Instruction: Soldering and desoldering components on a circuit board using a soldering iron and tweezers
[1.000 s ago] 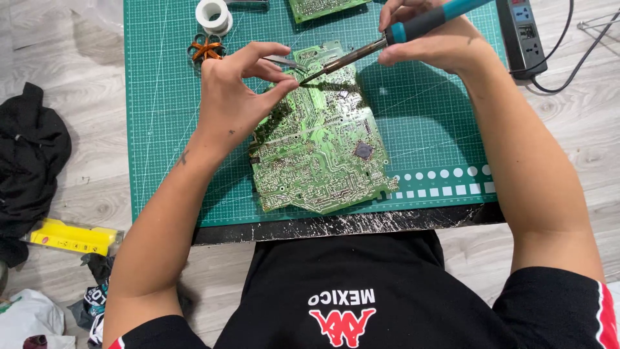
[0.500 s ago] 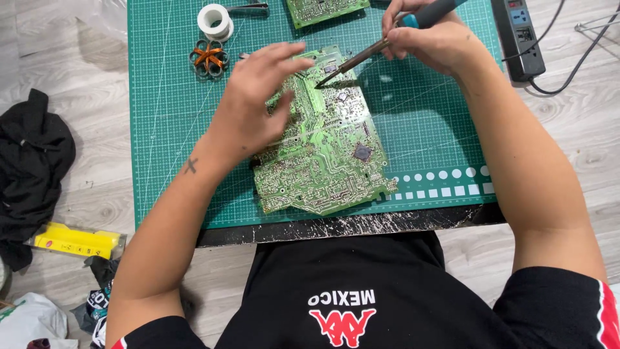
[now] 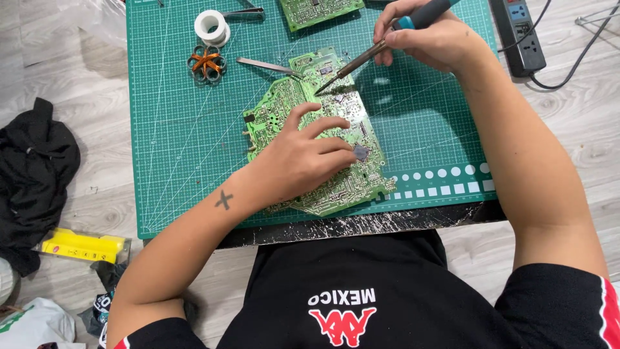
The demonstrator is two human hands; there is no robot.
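A large green printed circuit board (image 3: 316,136), irregular in outline and solder side up, lies near the middle of the green gridded cutting mat (image 3: 174,168), slanting from the mat's far edge toward its near right corner. The left hand (image 3: 303,158) lies flat on the board's near half, fingers spread and pressing it down, gripping nothing. The right hand (image 3: 429,39) is closed around a soldering iron with a blue and black handle (image 3: 381,46); its tip touches the board's far part, so the soldering looks to be mid-way on one joint. How many joints are finished or remain cannot be told from the board's surface.

A pair of steel tweezers (image 3: 268,64) lies on the mat against the board's far left corner, apart from both hands. Toward the far left corner of the mat sit a copper-wound toroid coil (image 3: 206,63) and a white roll of tape (image 3: 210,26). A second, smaller green circuit board (image 3: 320,9) rests at the far edge. A black power strip (image 3: 520,35) lies off the mat's right edge.
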